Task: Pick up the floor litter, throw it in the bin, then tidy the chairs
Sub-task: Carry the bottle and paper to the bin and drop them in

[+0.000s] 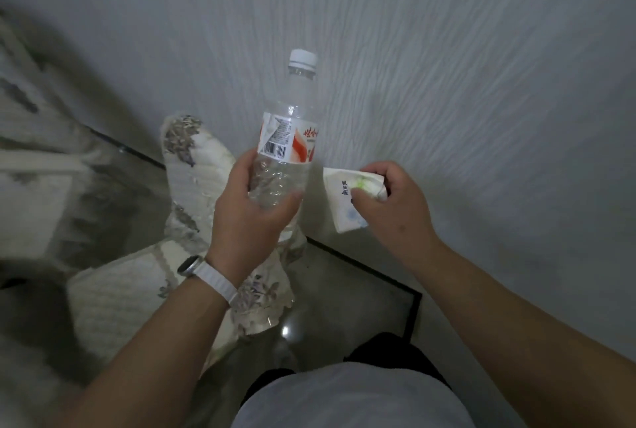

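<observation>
Litter is off the floor and held in both hands in the head view, the only view there is. The left hand (pixel 251 210) wraps around the lower body of a plastic bottle (pixel 289 138) at the centre of the frame, with its white cap (pixel 302 61) pointing to 12 o'clock. At 3 o'clock from the bottle, just beside it, the right hand (pixel 395 200) pinches a crumpled packet (pixel 344 200) between the thumb and curled fingers.

By my reading, the pick-up is done for these two pieces. Whether more lies out of frame cannot be told. No bin shows, so the throwing away is left to do, and so is tidying the chairs.

The bottle is clear, thin-walled and dimpled where it is gripped, and it looks empty and light. Its red-and-white label (pixel 303 143) carries a barcode and lifts at one corner. The packet is white and creased, of soft paper or film, with blue print and a green mark.

A quilted cream chair (pixel 192 179) with greyish floral patches stands from 9 to 7 o'clock. Behind it, the pale wall (pixel 447 49) has a streaky raised grain. The floor (pixel 344 290) is glossy with a dark border strip. A white-strapped watch (pixel 206 272) sits on the left wrist.
</observation>
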The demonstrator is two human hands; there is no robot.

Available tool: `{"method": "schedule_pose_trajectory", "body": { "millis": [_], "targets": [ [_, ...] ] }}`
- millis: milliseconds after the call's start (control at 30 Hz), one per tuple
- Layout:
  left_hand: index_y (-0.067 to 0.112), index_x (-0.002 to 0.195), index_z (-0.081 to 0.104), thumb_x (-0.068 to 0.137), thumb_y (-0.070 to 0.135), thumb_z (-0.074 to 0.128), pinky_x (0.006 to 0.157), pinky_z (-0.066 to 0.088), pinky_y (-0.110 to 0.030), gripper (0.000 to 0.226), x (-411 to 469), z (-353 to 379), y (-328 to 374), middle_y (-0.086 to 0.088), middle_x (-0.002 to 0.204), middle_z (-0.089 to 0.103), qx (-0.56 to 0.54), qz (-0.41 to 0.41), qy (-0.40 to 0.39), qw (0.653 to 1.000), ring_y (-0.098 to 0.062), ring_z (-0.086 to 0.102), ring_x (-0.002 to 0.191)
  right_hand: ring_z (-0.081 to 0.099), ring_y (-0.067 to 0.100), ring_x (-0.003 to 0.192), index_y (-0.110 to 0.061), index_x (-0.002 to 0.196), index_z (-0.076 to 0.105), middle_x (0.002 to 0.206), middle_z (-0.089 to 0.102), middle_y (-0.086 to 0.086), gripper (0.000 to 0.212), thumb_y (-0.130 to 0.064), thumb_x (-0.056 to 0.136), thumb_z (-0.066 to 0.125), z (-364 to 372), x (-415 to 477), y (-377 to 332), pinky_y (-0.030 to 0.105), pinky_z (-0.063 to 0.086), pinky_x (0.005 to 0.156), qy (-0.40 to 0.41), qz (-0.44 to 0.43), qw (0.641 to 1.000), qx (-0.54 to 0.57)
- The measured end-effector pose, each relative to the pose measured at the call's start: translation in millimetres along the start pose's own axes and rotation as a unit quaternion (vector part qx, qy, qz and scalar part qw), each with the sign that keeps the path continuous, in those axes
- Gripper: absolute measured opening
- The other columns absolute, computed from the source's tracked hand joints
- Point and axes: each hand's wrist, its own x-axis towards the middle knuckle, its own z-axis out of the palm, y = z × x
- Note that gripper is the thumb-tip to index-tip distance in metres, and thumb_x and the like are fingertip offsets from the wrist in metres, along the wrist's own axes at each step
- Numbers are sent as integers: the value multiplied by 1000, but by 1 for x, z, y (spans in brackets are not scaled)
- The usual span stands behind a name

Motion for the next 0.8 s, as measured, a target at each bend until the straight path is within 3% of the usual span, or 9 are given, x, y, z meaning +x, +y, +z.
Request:
{"method": "schedule_pose_trajectory", "body": {
  "millis": [267,367,467,567,633,700,800],
  "targets": [
    [21,142,45,78,24,83,90,51,-17,75,-15,-24,-17,12,125,64,34,-90,144,985,0,63,108,60,-3,70,-35,85,55,81,64,-15,30,-8,81,67,45,57,-12,11,43,54,-151,-60,987,14],
    [24,139,47,77,24,84,90,52,-21,72,-35,-29,-10,16,121,65,64,-120,220,966,1,64,106,58,-6,67,-36,84,55,80,63,-16,27,-12,82,68,65,71,-21,12,41,54,-232,-95,968,11],
    [32,133,47,77,26,84,88,51,-19,68,-62,-30,-1,22,119,63,93,-152,299,937,3,63,105,60,3,71,-30,95,59,82,64,-11,21,-16,84,69,85,73,-29,16,44,55,-315,-143,938,4],
    [26,137,46,78,24,84,93,53,-29,70,-98,-33,5,13,125,63,94,-177,368,908,-3,63,110,59,6,65,-33,96,57,79,63,-10,20,-21,85,69,108,60,-42,22,46,56,-388,-201,900,0],
    [22,137,47,78,18,84,91,52,-21,69,-124,-35,12,13,123,64,91,-193,418,883,1,63,109,59,3,65,-36,92,56,77,63,-12,20,-22,85,69,121,43,-54,24,47,57,-423,-206,882,7],
    [29,130,47,78,11,82,81,48,-9,66,-151,-38,19,20,116,62,99,-200,474,852,9,62,102,59,2,66,-36,89,57,79,64,-12,22,-18,85,68,133,20,-62,22,48,57,-468,-207,859,25],
    [42,124,45,79,9,81,81,50,-11,66,-194,-45,20,23,115,62,93,-214,542,807,7,63,103,61,7,70,-35,91,58,84,65,-10,24,-14,85,68,149,-18,-70,26,50,59,-532,-209,820,21]
  ]
}}
